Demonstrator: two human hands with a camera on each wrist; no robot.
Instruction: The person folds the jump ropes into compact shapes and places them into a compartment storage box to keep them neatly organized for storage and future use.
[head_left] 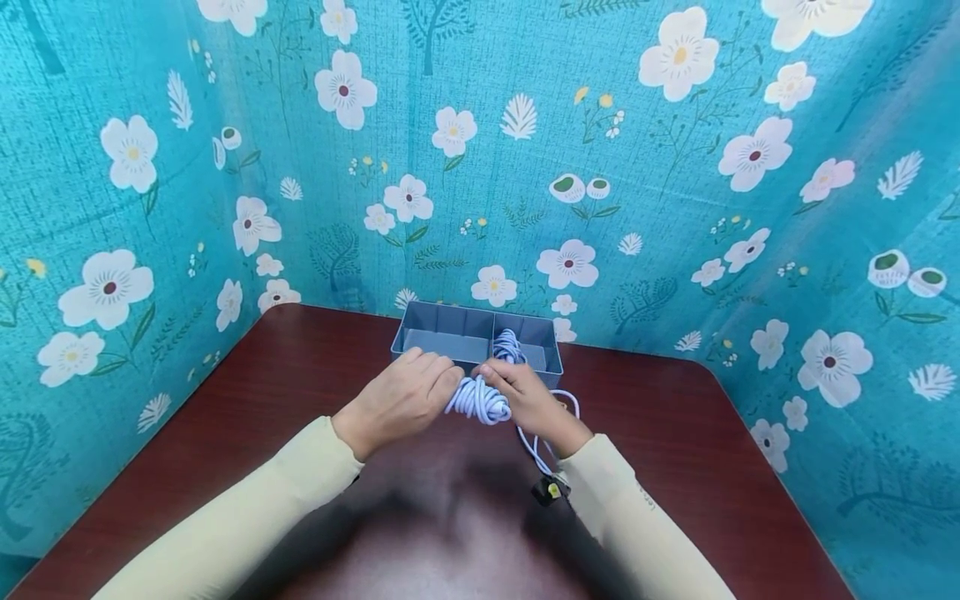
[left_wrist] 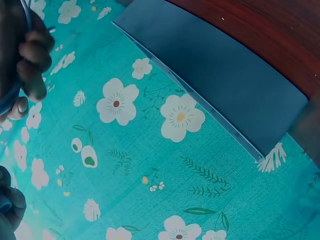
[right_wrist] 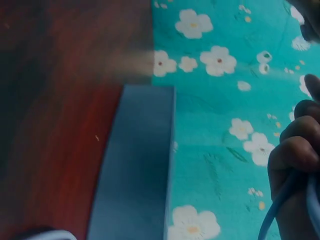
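A light blue cord (head_left: 480, 401), wound into a thick bundle, is held above the table between both hands. My left hand (head_left: 405, 396) grips the bundle's left end with curled fingers. On the other side, my right hand (head_left: 528, 402) holds the cord, thumb toward the left hand. Loose cord (head_left: 534, 450) hangs in a loop beside the right wrist. Behind the hands stands a grey-blue divided box (head_left: 442, 342); a second wound light blue cord (head_left: 508, 345) lies in its right compartment, partly hidden by the right hand. Fingers partly hide the held bundle.
The dark red-brown table (head_left: 675, 467) has rounded far corners. A teal flowered curtain (head_left: 480, 225) surrounds its back and sides. Below the right wrist is a small black item with a yellow spot (head_left: 552, 491). The box's outer wall (right_wrist: 135, 160) fills part of the right wrist view.
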